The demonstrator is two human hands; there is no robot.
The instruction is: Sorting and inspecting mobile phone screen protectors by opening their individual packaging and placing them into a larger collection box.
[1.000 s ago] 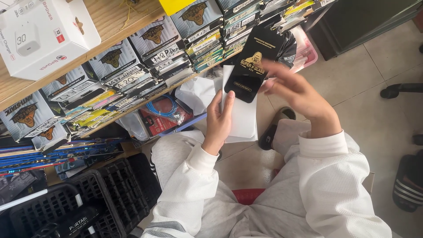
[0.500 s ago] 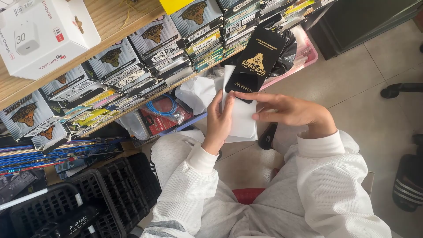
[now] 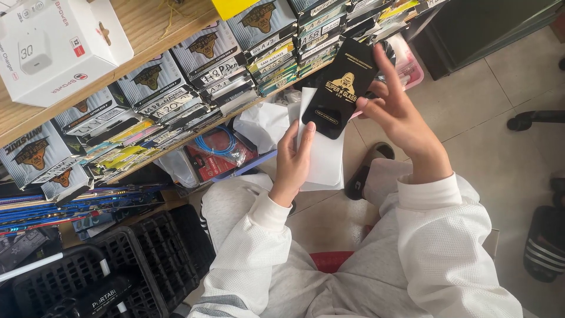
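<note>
My left hand (image 3: 292, 159) grips a flat white sleeve (image 3: 322, 154) from its left edge, thumb on the front. A black rectangular pack with a gold emblem (image 3: 340, 88) stands in front of the sleeve's upper part. My right hand (image 3: 395, 111) holds that black pack from behind and at its right edge, fingers spread along it. Both hands are raised over my lap, in front of a low shelf (image 3: 147, 23) stacked with similar flat packs. My sleeves are white and my trousers grey.
Rows of flat boxed packs (image 3: 194, 76) fill the shelf edge at top. A white charger box (image 3: 53, 47) lies on the wooden shelf top. Black plastic crates (image 3: 118, 265) stand at lower left. A bagged blue cable (image 3: 215, 147) sits under the shelf. Dark sandals (image 3: 547, 241) lie on the tiled floor.
My right hand rose from below the black pack to grip its right side again, and the pack moved slightly up and right. My left hand kept hold of the white sleeve.
</note>
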